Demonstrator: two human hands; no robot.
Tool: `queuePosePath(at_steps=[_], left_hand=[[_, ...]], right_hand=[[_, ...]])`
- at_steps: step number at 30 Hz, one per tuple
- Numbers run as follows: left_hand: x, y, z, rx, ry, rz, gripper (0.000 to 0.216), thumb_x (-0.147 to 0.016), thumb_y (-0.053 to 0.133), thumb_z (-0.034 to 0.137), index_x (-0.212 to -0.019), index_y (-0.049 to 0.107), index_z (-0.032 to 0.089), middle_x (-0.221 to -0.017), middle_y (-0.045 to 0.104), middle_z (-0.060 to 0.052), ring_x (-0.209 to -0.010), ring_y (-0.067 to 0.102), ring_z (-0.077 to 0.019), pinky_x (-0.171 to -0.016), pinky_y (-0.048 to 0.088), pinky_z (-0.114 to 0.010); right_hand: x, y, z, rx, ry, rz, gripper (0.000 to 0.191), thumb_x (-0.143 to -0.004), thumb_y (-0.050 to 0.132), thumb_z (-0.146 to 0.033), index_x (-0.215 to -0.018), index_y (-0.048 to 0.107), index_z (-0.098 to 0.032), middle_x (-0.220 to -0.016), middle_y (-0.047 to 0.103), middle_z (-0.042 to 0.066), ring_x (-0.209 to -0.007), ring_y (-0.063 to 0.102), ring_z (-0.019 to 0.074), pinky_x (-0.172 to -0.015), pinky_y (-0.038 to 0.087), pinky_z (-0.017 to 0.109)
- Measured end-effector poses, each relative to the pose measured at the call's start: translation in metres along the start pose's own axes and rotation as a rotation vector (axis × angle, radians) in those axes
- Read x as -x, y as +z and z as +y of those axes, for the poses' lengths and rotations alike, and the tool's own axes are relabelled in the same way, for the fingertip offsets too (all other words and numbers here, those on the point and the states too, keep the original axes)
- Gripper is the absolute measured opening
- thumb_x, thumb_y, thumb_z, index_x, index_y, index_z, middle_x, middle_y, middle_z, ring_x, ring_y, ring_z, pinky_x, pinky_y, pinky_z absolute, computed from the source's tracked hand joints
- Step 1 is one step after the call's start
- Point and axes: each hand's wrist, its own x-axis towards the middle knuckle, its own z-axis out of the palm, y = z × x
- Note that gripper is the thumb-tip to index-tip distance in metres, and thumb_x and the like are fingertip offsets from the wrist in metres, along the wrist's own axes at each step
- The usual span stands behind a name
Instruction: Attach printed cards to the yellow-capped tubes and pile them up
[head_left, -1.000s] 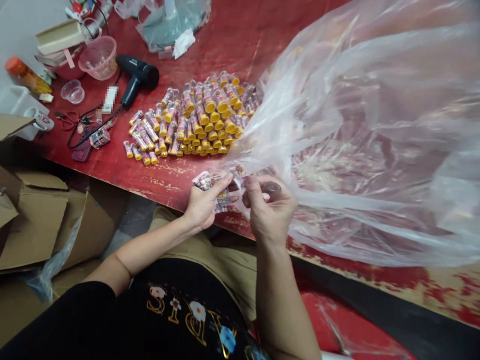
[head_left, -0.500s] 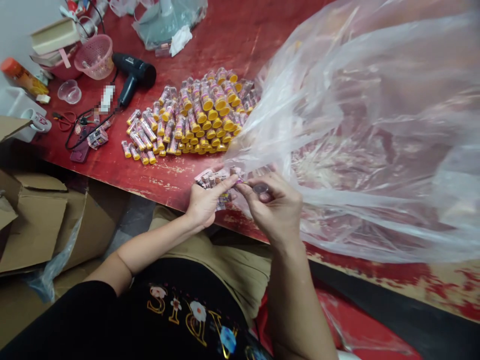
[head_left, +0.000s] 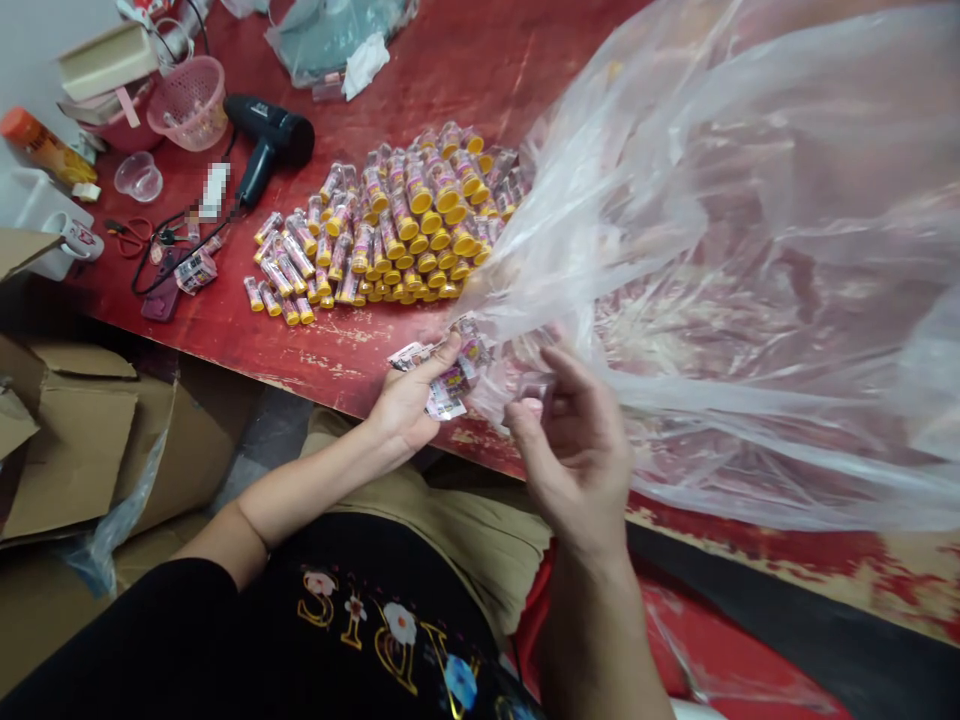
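Note:
My left hand (head_left: 409,400) is closed on a small stack of printed label sleeves (head_left: 446,385) at the near edge of the red table (head_left: 337,350). My right hand (head_left: 577,450) is just to its right, palm turned toward me, fingers curled round a small clear tube (head_left: 536,385) against the big clear plastic bag (head_left: 735,250). Behind the hands lies a pile of several small yellow-capped labelled tubes (head_left: 397,225).
A black heat gun (head_left: 266,145), a pink basket (head_left: 189,100), a small clear cup (head_left: 139,180), scissors (head_left: 131,235), a white mug (head_left: 52,235) and books sit at the table's far left. Cardboard boxes (head_left: 67,440) lie on the floor to the left.
My right hand has turned palm-up and drawn slightly right and toward me, away from the label stack. My left hand has raised the labels a little.

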Motion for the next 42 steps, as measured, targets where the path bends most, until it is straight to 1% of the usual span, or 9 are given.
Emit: queuePosePath(at_steps=[6,10,15,18,23,27,32,38,42], left_hand=[[0.006,-0.003,-0.004,0.004,-0.035,-0.032,0.011,-0.081,0.083,0.008,-0.082,0.072,0.011,-0.078,0.075,-0.001,-0.068,0.071,-0.0126,-0.093,0.058,-0.035],[0.011,-0.005,-0.006,-0.036,-0.016,-0.057,0.02,-0.074,0.089,0.011,-0.084,0.073,0.011,-0.083,0.075,-0.002,-0.072,0.07,-0.012,-0.091,0.057,-0.033],[0.018,-0.007,-0.007,-0.094,-0.029,-0.097,0.03,-0.071,0.092,0.015,-0.093,0.073,0.012,-0.085,0.075,-0.002,-0.074,0.07,-0.0131,-0.082,0.059,-0.031],[0.021,-0.008,-0.009,-0.118,0.018,-0.144,0.044,-0.067,0.096,0.017,-0.104,0.073,0.015,-0.088,0.075,0.0,-0.075,0.071,-0.0137,-0.082,0.059,-0.033],[0.023,-0.012,-0.012,-0.172,0.112,-0.183,0.069,-0.059,0.101,0.022,-0.121,0.072,0.019,-0.092,0.076,0.001,-0.079,0.071,-0.0137,-0.084,0.059,-0.03],[0.022,-0.015,-0.011,-0.189,0.074,-0.164,0.061,-0.066,0.096,0.02,-0.122,0.072,0.018,-0.09,0.075,0.0,-0.074,0.07,-0.0131,-0.075,0.06,-0.029],[0.024,-0.016,-0.01,-0.22,0.086,-0.137,0.056,-0.072,0.091,0.018,-0.125,0.072,0.019,-0.093,0.077,-0.001,-0.073,0.07,-0.0137,-0.071,0.06,-0.028],[0.024,-0.016,-0.005,-0.263,0.084,-0.084,0.059,-0.069,0.094,0.02,-0.124,0.073,0.021,-0.089,0.077,0.0,-0.065,0.069,-0.0128,-0.066,0.059,-0.027],[0.026,-0.017,-0.003,-0.323,0.046,-0.087,0.054,-0.071,0.093,0.025,-0.122,0.075,0.022,-0.085,0.077,-0.001,-0.058,0.068,-0.013,-0.061,0.058,-0.026]], right_hand=[[0.014,0.004,0.002,0.009,-0.135,0.093,0.031,-0.084,0.083,-0.023,-0.112,0.069,-0.022,-0.107,0.071,0.006,-0.101,0.072,0.0194,-0.083,0.061,0.033],[0.011,-0.001,0.006,0.154,-0.345,0.082,0.037,-0.082,0.084,-0.015,-0.116,0.071,-0.024,-0.107,0.074,0.006,-0.104,0.073,0.0227,-0.091,0.061,0.042],[0.005,-0.009,0.001,0.327,-0.512,0.083,0.044,-0.084,0.083,-0.011,-0.124,0.073,-0.025,-0.11,0.077,0.007,-0.098,0.075,0.0214,-0.086,0.062,0.038],[0.008,-0.01,-0.002,0.382,-0.486,0.059,0.038,-0.092,0.074,-0.015,-0.128,0.073,-0.026,-0.113,0.074,0.008,-0.102,0.073,0.0213,-0.088,0.062,0.038],[0.02,-0.005,0.001,0.226,-0.208,0.064,0.047,-0.095,0.07,-0.023,-0.142,0.064,-0.022,-0.123,0.072,0.012,-0.112,0.072,0.0239,-0.098,0.062,0.045],[0.023,-0.007,0.005,0.238,-0.368,0.208,0.04,-0.086,0.08,-0.014,-0.124,0.075,-0.025,-0.112,0.078,0.007,-0.103,0.076,0.0229,-0.093,0.064,0.041],[0.024,-0.018,0.004,0.328,-0.383,0.12,0.035,-0.087,0.079,-0.015,-0.119,0.079,-0.029,-0.117,0.08,0.006,-0.105,0.078,0.025,-0.092,0.066,0.043],[0.024,-0.027,0.005,0.448,-0.565,0.081,0.055,-0.085,0.081,-0.01,-0.135,0.072,-0.031,-0.119,0.082,0.005,-0.1,0.081,0.024,-0.091,0.068,0.038],[0.025,-0.029,0.004,0.464,-0.613,0.068,0.056,-0.084,0.079,-0.005,-0.131,0.074,-0.034,-0.123,0.08,0.005,-0.1,0.08,0.0239,-0.085,0.067,0.038]])
